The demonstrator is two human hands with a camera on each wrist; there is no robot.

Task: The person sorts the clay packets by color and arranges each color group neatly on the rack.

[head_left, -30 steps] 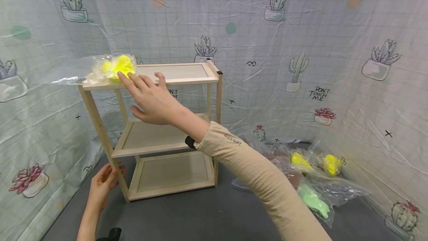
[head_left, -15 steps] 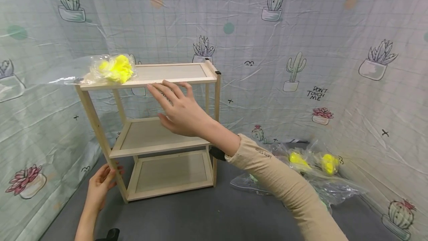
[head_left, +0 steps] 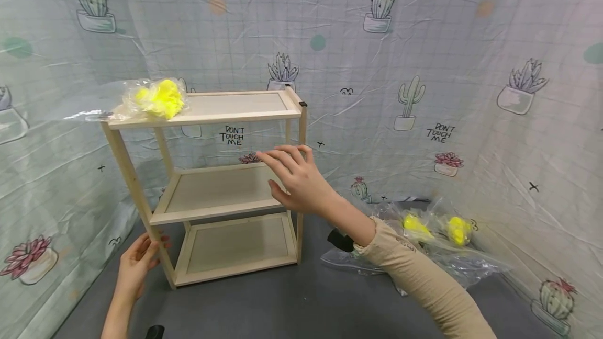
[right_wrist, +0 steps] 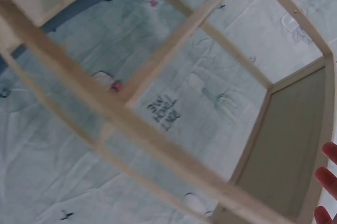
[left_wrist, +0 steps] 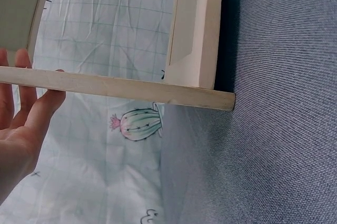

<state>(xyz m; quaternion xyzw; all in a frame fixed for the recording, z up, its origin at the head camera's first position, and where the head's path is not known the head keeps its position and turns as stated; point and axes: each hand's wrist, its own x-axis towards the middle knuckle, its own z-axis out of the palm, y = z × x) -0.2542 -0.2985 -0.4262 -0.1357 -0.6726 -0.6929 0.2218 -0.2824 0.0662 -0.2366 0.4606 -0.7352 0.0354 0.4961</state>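
Note:
A three-tier light wooden shelf rack [head_left: 226, 116] stands in the head view. My left hand [head_left: 134, 266] grips its front left post [head_left: 134, 177] low down, thumb on one side and fingers on the other. In the left wrist view, fingers and thumb of the left hand [left_wrist: 23, 137] lie about the post [left_wrist: 116, 85]. My right hand [head_left: 301, 182] hangs in the air before the rack's right side, holding nothing, fingers spread and slightly bent. On the left of the top tier lies a clear plastic bag with a bright yellow lumpy thing [head_left: 162, 99], its kind unclear, overhanging the edge.
Several clear plastic bags [head_left: 476, 266] lie on the grey cloth surface [head_left: 264, 310] at the right, some holding yellow pieces [head_left: 459, 230]. The right sleeve [head_left: 424, 271] partly covers them. A cactus-print curtain [head_left: 339, 56] surrounds the back and sides.
My right hand has drawn away from the yellow bag on the top tier, moving right and down. The bag stays on the rack. My left hand keeps its hold on the post.

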